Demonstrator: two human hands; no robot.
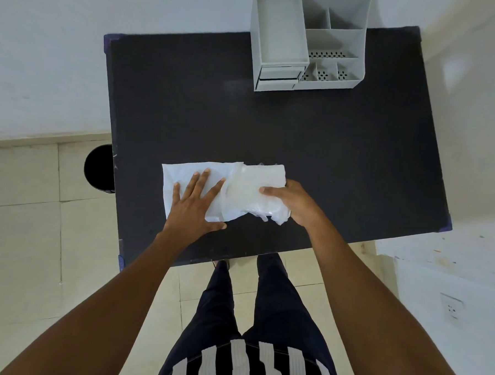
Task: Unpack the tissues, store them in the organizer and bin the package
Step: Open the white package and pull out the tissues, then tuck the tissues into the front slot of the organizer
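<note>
Organizer (280,40) far across table (301,127); bin (98,166) left

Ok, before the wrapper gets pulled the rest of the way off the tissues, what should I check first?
1. Left hand pinning the tissues flat on the table: ok, palm and spread fingers rest on the bare stack.
2. Right hand has the wrapper: ok, fingers closed on its right end.
3. Wrapper fully off: not ok, it covers the stack's right part.
4. Organizer ready: ok, the large left tray looks bare.
5. Bin reachable: cannot tell, only a dark round opening shows beside the table's left edge.
6. Path to the organizer: ok, nothing lies between.
</note>
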